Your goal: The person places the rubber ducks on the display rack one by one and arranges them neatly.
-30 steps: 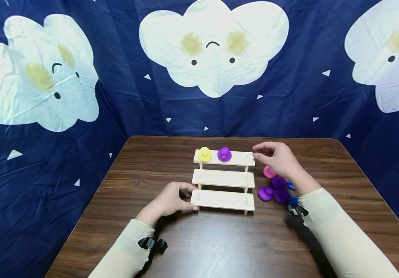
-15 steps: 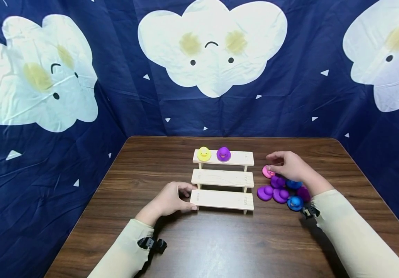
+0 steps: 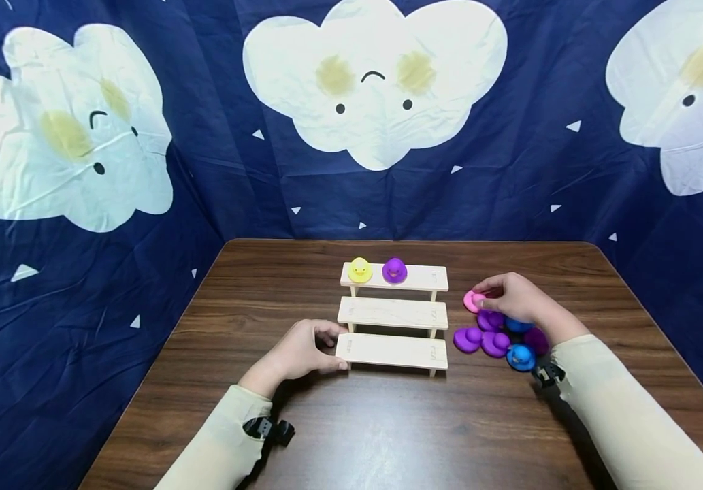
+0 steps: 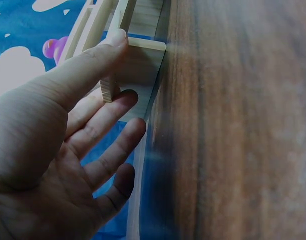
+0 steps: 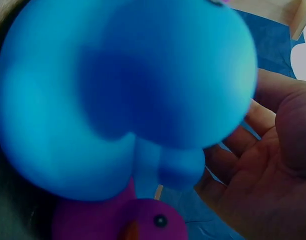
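Note:
A three-tier wooden display stand stands mid-table, a yellow rubber duck and a purple rubber duck on its top shelf. My left hand holds the left end of the lowest shelf, thumb at the front edge and fingers behind. In the left wrist view, thumb and forefingers straddle the stand's board. To the right of the stand, my right hand pinches a pink rubber duck between thumb and fingers. In the right wrist view a blue duck blocks the fingertips.
Just below the right hand lie several purple ducks and blue ducks in a close cluster on the brown wooden table. Behind the table hangs a dark blue cloth with cloud prints.
My right hand has moved from the top shelf's right end, right and down to the pink duck, and its fingers have closed on it. The left hand has stayed on the stand.

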The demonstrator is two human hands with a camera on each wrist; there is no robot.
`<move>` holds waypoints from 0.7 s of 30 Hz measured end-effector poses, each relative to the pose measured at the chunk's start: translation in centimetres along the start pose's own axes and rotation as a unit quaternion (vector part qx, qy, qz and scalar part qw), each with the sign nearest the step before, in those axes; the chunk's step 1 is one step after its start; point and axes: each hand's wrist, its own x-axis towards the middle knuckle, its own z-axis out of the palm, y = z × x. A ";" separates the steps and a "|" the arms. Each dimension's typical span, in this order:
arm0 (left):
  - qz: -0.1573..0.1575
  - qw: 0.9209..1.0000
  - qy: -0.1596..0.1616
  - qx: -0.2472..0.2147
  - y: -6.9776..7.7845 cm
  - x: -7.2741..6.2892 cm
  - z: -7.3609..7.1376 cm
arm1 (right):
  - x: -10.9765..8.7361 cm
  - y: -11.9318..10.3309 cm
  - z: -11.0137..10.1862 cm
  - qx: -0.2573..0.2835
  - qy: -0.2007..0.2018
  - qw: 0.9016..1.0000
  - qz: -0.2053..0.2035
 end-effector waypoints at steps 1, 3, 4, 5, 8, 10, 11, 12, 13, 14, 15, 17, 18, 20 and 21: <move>-0.001 1.000 0.000 0.000 0.0 0.0 0.0 | 0.0 0.1 0.0 -0.001 0.002 1.000 0.001; -0.002 1.000 0.000 0.001 0.1 0.0 0.0 | 0.1 0.1 0.0 -0.002 0.005 1.000 0.005; -0.003 1.000 0.000 0.001 0.1 0.0 -0.1 | 0.2 0.1 0.0 -0.004 0.005 1.000 0.007; -0.004 1.000 0.000 0.002 0.1 -0.1 -0.1 | 0.2 0.1 0.0 -0.004 0.005 1.000 0.009; -0.005 1.000 0.000 0.001 0.1 -0.1 0.0 | 0.3 0.0 -0.1 -0.008 0.003 1.000 0.016; -0.006 1.000 0.000 0.000 0.1 -0.1 0.0 | 0.5 0.0 -0.1 -0.012 0.000 1.000 0.019; -0.006 1.000 0.000 -0.001 0.1 -0.1 0.0 | 0.5 0.0 -0.1 -0.015 0.000 1.000 0.022; -0.005 1.000 0.000 -0.001 0.1 -0.1 0.0 | 0.5 0.0 -0.2 -0.019 0.000 1.000 0.023; -0.005 1.000 0.000 -0.001 0.1 -0.1 0.0 | 0.6 0.0 -0.2 -0.022 0.000 0.999 0.025; -0.005 1.000 0.000 -0.001 0.2 -0.1 0.0 | 0.7 0.0 -0.2 -0.025 0.000 0.999 0.025; -0.005 1.000 0.000 -0.001 0.2 -0.1 -0.1 | 0.7 0.0 -0.2 -0.027 0.000 0.999 0.025; -0.005 1.000 0.000 0.000 0.2 -0.1 -0.1 | 0.7 0.1 -0.2 -0.029 0.001 0.999 0.025; -0.006 1.000 0.000 0.001 0.3 -0.1 -0.1 | 0.7 0.1 -0.2 -0.029 0.002 0.999 0.023; -0.008 1.000 0.000 0.002 0.3 -0.1 -0.1 | 0.8 0.1 -0.1 -0.028 0.003 0.999 0.021; -0.009 1.000 0.000 0.003 0.3 -0.1 -0.1 | 0.8 0.1 -0.1 -0.025 0.004 0.999 0.021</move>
